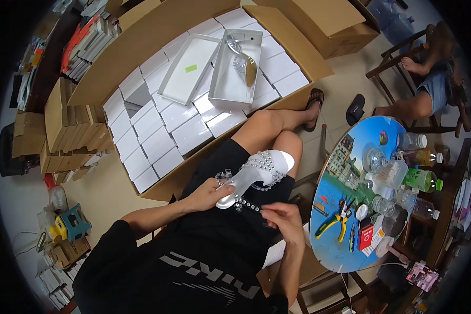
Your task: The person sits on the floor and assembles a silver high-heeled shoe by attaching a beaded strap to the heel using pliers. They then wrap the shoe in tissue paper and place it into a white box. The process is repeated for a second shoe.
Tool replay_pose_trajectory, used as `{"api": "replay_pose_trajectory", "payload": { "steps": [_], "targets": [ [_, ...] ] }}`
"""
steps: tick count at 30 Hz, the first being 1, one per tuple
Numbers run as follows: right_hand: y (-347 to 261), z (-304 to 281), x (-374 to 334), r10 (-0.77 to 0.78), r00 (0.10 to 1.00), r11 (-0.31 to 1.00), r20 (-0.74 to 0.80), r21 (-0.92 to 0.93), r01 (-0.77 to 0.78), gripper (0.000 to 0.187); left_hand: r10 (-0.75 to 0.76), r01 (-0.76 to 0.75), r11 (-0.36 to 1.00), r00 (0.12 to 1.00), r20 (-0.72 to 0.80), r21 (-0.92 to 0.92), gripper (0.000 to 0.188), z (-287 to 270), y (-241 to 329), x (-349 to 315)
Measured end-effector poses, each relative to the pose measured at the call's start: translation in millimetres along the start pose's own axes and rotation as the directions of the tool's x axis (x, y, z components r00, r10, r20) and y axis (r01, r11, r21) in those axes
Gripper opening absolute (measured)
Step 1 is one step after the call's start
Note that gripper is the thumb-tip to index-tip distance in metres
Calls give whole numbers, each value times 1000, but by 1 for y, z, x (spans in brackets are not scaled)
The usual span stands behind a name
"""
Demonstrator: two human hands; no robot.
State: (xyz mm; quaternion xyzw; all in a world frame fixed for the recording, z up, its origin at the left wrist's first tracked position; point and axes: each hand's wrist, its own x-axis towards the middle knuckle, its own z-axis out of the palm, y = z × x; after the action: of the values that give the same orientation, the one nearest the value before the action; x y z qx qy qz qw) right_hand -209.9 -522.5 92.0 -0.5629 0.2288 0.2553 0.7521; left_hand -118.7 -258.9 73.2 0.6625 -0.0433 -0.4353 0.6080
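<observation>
In the head view, the silver-white sandal with a pale footbed and a band of round clear studs (267, 170) was held above the person's lap in black fabric shorts (212, 159), its toe toward the right knee. Handling the loose ankle strap of dark band and round shiny studs (250, 205) well seemed to call for a firm hold at the heel, a light pinch near the strap's end, and no hard pull where it met the shoe. The left hand (214, 193) was clamped on the heel end, thumb across the footbed, its forearm slanting in from the left with the elbow bent. The right hand (282, 219) had thumb and forefinger together on the strap's free end, the forearm rising steeply from below, the wrist bent inward. Another studded sandal with a tan sole (251, 73) lay in an open white cardboard box (222, 81) near the right edge of the big brown carton (290, 39). Pliers with yellow-and-black handles (343, 222) lay near the left edge of the round blue-topped counter (323, 256).
</observation>
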Motion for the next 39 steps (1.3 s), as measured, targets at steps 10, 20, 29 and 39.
{"api": "replay_pose_trajectory", "payload": {
  "steps": [10, 20, 29, 39],
  "targets": [
    [-15, 17, 3, -650, 645, 707, -401, -630, 321, 24, 158, -154, 987, 983, -98, 43, 29, 2, 16, -10],
    [-66, 94, 4, -911, 344, -38, 229, -875, 482, 19, 554, -394, 788, 789, -265, 473, 21, 7, 29, -10],
    [-105, 87, 22, -687, 676, 299, 266, -744, 597, 34, 816, -543, 268, 567, 112, 796, 34, -1, 45, 6],
    [-97, 90, 18, -752, 523, 231, 401, -582, 779, 30, 582, -549, 811, 791, -190, 203, 22, -3, 42, 3]
  ]
}}
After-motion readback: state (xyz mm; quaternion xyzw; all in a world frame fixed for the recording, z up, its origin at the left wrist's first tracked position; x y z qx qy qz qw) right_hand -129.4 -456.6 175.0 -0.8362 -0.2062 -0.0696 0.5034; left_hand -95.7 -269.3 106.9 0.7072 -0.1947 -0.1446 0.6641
